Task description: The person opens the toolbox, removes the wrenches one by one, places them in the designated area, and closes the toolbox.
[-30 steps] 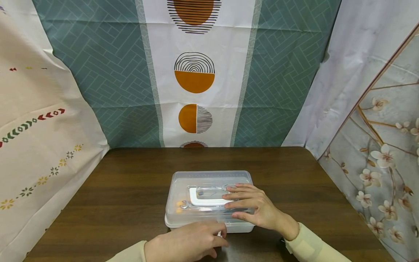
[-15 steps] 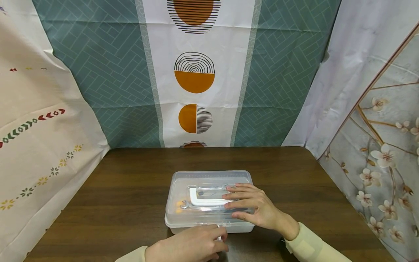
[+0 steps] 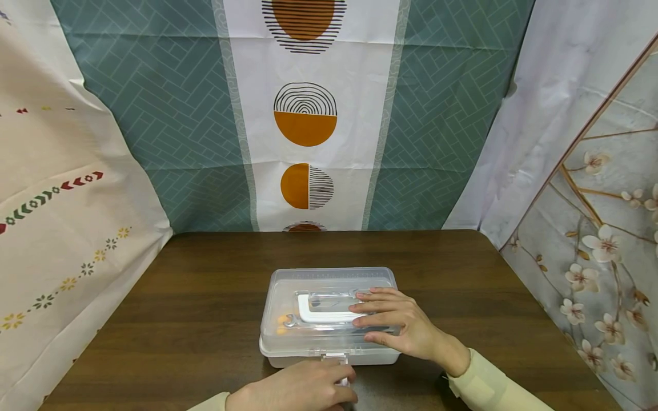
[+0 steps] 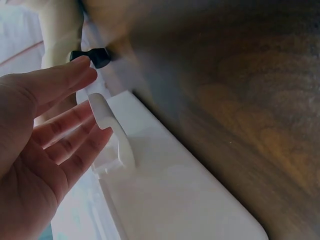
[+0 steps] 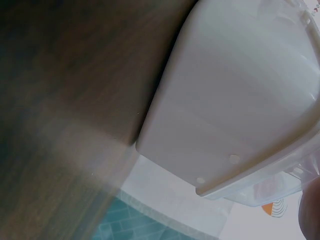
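Box (image 3: 372, 358) in front of me, upright on the table (image 3: 216, 297), its clear lid (image 3: 329, 341) lying over the top. My right hand (image 3: 403, 325) rests on the lid's right end with its fingers spread, gripping nothing, and it covers one end of the white handle (image 3: 329, 317). My left hand (image 3: 300, 385) is at the front, its fingers loose rather than clenched, the tips at the latch (image 4: 102, 114), which stands out from the front wall; my thumb is not closed over it. (That hand also blocks part of the front wall from above.) Through the lid I can make out a silver wrench (image 3: 291, 321) near the handle's left corner, with some orange pieces (image 3: 282, 325) just beside it; other things inside are too hazy to name. My right sleeve (image 3: 496, 382) lies across the near right part of the table, and a small black thing (image 4: 97, 57) shows beside it from my left wrist. Around the table hang cloths: a green and white one (image 3: 190, 131) with orange circles behind the box, a cream one (image 3: 61, 222) with rows of small motifs to my left, and a pale one (image 3: 581, 228) with blossom branches to my right. All three are well apart from my hands.
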The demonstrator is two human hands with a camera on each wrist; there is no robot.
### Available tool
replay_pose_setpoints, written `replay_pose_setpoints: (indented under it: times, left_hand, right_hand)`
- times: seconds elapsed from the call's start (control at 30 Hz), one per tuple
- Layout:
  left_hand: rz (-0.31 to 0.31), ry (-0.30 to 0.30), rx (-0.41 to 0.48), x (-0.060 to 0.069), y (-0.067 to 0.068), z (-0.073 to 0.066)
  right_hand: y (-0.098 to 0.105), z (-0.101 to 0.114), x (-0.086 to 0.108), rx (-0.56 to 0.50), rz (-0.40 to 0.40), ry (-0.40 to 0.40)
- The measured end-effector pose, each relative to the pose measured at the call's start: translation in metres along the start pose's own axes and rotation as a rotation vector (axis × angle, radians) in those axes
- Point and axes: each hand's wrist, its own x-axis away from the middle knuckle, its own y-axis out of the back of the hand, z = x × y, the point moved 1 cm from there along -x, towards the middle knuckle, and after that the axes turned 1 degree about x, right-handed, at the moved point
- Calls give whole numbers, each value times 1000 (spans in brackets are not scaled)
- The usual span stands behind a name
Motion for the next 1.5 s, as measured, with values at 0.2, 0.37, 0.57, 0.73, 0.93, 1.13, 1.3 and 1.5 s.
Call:
replay_pose_setpoints:
  times: [0.2,0.37,0.57,0.73,0.93,1.13,1.3,1.5]
  left_hand:
    - [1,-15,26,0,-5,0]
    - [19,-27,29,2,-10,0]
    - [33,-25,16,4,-14,2]
    - [41,-19,8,4,-16,2]
    - [78,22,49,4,-17,4]
    - [71,30,19,4,-21,6]
    - [70,28,-12,5,-22,8]
    - [52,9,-31,5,-15,5]
  right_hand:
    - [0,0,-1,8,-4,1]
    - [-1,-1,0,3,-4,4]
    - [-1,0,-1,1,1,6]
    - [-2,1,-2,-7,-2,-8]
    - [-2,1,-1,-6,-3,-7]
    - [-1,0,1,-2,3,-10]
    - [-1,0,1,-2,5,-20]
    - [-1,0,0,-5,-1,-8]
